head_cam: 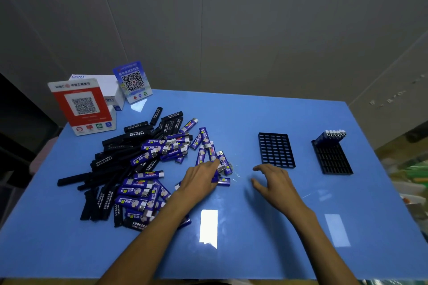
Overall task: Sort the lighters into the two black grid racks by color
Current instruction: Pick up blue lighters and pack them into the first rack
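A mixed pile of black lighters (pixel 115 155) and blue lighters (pixel 157 148) covers the left half of the blue table (pixel 254 227). My left hand (pixel 199 180) lies on blue lighters at the pile's right edge, fingers stretched over them; whether it grips one is hidden. My right hand (pixel 273 180) hovers with spread fingers, holding nothing, just in front of an empty black grid rack (pixel 275 149). A second black rack (pixel 332 157) at the right holds a row of blue lighters (pixel 333 135) along its far edge.
A red QR-code stand (pixel 83 106), a white box (pixel 104 88) and a blue QR-code stand (pixel 133 81) sit at the table's back left. A grey wall rises behind. Clutter lies beyond the table's right edge.
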Tool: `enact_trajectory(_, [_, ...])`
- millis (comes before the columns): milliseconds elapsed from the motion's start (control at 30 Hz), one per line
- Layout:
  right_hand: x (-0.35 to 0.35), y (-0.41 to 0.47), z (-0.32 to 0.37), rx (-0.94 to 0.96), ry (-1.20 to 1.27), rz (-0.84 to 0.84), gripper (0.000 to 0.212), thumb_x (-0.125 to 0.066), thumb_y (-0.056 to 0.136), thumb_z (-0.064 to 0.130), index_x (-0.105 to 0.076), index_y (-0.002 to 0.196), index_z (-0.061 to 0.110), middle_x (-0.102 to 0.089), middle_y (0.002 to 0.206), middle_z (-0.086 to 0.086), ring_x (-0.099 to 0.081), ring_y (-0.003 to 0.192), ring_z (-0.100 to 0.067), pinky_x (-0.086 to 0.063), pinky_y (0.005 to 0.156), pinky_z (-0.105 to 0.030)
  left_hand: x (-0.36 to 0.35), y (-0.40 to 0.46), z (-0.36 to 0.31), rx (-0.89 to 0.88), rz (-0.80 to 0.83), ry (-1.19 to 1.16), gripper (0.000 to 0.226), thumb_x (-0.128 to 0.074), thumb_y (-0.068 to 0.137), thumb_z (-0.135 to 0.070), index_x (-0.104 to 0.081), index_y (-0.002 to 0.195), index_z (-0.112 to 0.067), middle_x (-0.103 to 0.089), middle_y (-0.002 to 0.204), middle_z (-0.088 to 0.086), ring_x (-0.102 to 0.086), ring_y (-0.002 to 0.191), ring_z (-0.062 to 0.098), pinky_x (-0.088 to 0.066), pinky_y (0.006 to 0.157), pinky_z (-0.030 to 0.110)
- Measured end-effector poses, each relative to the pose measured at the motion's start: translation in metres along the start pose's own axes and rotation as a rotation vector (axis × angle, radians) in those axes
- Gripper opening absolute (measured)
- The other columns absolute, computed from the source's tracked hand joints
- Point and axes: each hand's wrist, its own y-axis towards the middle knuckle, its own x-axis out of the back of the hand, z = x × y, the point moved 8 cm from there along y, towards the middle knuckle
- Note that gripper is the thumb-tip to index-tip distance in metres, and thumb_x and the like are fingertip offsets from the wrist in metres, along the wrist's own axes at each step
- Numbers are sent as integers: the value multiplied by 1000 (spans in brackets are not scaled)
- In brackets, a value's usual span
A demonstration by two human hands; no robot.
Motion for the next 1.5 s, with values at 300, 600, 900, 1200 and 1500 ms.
enact_trajectory(300, [4, -5, -17, -30, 18, 7, 36, -57, 93, 36, -57, 126, 20, -58, 129, 5, -49, 123, -17, -28, 108, -27, -20, 5, 3, 75, 159, 139, 45, -61, 86, -32, -49, 124, -13, -61, 110, 7, -60, 98, 27, -41, 74, 33])
enact_trajectory(600, [8, -18, -35, -64, 61, 1, 36, -60, 90, 37, -59, 123, 21, -61, 124, 4, -55, 115, -20, -43, 101, -35, -25, -9, 9, 150, 169, 38, 31, -65, 77, -37, -45, 85, -16, -49, 84, 0, -49, 73, 21, -34, 63, 28])
enact_trajectory(900, [34, -35, -86, -86, 80, -39, 32, -64, 90, 30, -62, 119, 18, -64, 117, 2, -59, 108, -20, -40, 89, -26, -43, 1, -55, 231, 111, -109, 26, -60, 83, -32, -51, 101, -16, -64, 100, 9, -60, 94, 31, -41, 72, 32])
enact_trajectory(1200, [58, -45, -163, 3, 89, 8, 34, -61, 91, 33, -60, 122, 19, -61, 124, 4, -56, 114, -17, -43, 99, -32, -73, 34, -134, 415, 43, -217, 23, -58, 87, -37, -48, 92, -17, -64, 99, 9, -60, 94, 31, -39, 70, 30])
enact_trajectory(1500, [75, -31, -222, 120, 55, 40, 36, -62, 91, 35, -61, 122, 18, -63, 123, 3, -56, 116, -17, -43, 102, -33, -88, 59, -178, 714, -91, -310, 49, -68, 82, -45, -52, 111, -10, -64, 110, 11, -60, 101, 29, -43, 76, 31])
